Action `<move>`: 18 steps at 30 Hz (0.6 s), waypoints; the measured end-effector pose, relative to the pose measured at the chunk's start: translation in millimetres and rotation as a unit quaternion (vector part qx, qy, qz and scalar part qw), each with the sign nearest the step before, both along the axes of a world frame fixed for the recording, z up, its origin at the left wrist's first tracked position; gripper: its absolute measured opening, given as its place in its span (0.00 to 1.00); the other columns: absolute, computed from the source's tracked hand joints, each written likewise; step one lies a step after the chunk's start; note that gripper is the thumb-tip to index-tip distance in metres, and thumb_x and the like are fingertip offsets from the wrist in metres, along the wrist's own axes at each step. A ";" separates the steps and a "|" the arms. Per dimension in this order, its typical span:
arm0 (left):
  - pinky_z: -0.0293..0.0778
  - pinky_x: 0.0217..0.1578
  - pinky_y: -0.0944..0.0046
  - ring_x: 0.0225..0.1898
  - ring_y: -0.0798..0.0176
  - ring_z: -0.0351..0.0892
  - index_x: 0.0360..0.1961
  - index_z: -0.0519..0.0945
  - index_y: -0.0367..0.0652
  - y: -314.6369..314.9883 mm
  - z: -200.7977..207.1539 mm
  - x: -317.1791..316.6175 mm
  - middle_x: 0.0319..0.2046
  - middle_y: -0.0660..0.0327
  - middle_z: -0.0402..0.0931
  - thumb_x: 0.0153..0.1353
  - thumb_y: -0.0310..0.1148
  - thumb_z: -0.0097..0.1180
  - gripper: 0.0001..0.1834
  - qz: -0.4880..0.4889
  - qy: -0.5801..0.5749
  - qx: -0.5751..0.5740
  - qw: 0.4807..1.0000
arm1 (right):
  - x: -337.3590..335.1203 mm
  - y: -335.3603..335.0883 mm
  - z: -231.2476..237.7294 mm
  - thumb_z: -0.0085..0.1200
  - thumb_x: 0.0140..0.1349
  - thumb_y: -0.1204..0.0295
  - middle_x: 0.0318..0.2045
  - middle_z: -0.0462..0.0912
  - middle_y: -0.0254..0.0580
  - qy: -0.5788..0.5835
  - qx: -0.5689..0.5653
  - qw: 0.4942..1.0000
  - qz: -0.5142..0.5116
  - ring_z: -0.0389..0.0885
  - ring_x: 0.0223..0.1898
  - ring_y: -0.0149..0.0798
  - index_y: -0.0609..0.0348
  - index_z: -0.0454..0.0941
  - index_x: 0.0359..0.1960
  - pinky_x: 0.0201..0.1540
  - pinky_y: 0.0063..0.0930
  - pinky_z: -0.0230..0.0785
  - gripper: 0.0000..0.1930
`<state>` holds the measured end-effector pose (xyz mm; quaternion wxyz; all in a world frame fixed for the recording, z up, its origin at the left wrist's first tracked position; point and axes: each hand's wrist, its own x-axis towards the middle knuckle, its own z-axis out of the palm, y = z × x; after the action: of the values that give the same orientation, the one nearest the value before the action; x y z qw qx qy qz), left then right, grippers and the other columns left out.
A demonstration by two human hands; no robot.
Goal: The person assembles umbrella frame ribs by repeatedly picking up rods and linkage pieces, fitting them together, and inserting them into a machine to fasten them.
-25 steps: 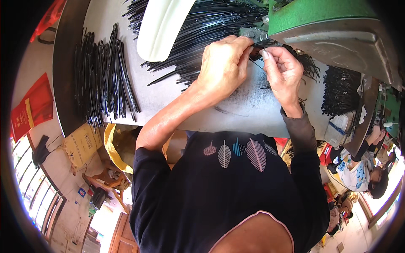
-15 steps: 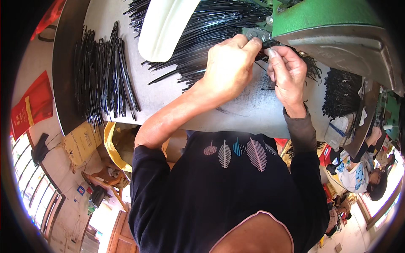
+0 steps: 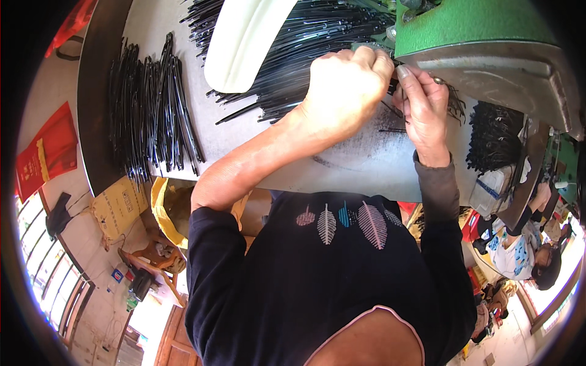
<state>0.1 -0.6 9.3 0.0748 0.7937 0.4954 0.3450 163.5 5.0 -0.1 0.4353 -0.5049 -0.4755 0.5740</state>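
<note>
A grey worktable (image 3: pixel 366 165) fills the upper view, with a green machine (image 3: pixel 476 30) at one o'clock. A pile of thin black rods (image 3: pixel 305 43) lies at twelve o'clock under a white cover (image 3: pixel 244 36) — another bundle of rods (image 3: pixel 149 110) sits at ten o'clock. The left hand (image 3: pixel 345 91) is curled shut and the right hand (image 3: pixel 424 104) pinches closed; both meet at the machine's edge — what they hold cannot be told.

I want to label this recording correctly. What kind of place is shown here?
Probably a small workshop or factory floor. A green metal machine stands on a grey worktable, heaps of thin black rods lie sorted on it, and both hands, left hand and right hand, work at the machine.
</note>
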 end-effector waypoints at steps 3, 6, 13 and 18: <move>0.76 0.22 0.61 0.23 0.57 0.80 0.37 0.77 0.28 -1.7 6.4 -2.9 0.24 0.52 0.75 0.42 0.27 0.57 0.18 -0.035 0.093 0.019 0.995 | 7.1 2.7 -0.6 0.54 0.63 0.73 0.13 0.69 0.26 0.009 -0.022 1.000 0.005 0.62 0.14 0.20 0.68 0.81 0.31 0.17 0.16 0.52 0.09; 0.76 0.22 0.61 0.23 0.56 0.81 0.38 0.76 0.26 -5.2 6.7 1.0 0.25 0.50 0.76 0.42 0.27 0.57 0.20 -0.036 0.067 0.007 0.997 | 5.2 -1.4 -2.4 0.54 0.64 0.70 0.12 0.67 0.24 0.026 -0.031 0.999 -0.009 0.60 0.14 0.19 0.67 0.82 0.31 0.17 0.16 0.51 0.10; 0.75 0.26 0.55 0.27 0.48 0.79 0.35 0.75 0.36 -6.4 7.6 -11.9 0.22 0.52 0.75 0.54 0.24 0.54 0.07 -0.079 -0.074 -0.070 0.992 | -22.8 -12.0 1.3 0.46 0.70 0.69 0.11 0.66 0.25 0.111 -0.054 0.990 -0.063 0.61 0.15 0.17 0.63 0.81 0.30 0.19 0.15 0.53 0.15; 0.62 0.44 0.55 0.42 0.56 0.68 0.41 0.80 0.48 12.4 -2.0 -50.7 0.34 0.62 0.73 0.49 0.27 0.63 0.15 0.144 0.090 0.003 0.985 | -20.6 -23.2 9.9 0.49 0.67 0.71 0.14 0.72 0.27 -0.069 0.043 0.977 0.199 0.66 0.17 0.18 0.65 0.82 0.31 0.20 0.14 0.59 0.12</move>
<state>-50.6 11.8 7.3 -0.0227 0.7423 0.6081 0.2805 142.9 -18.2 9.8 0.3002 -0.4194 -0.6197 0.5916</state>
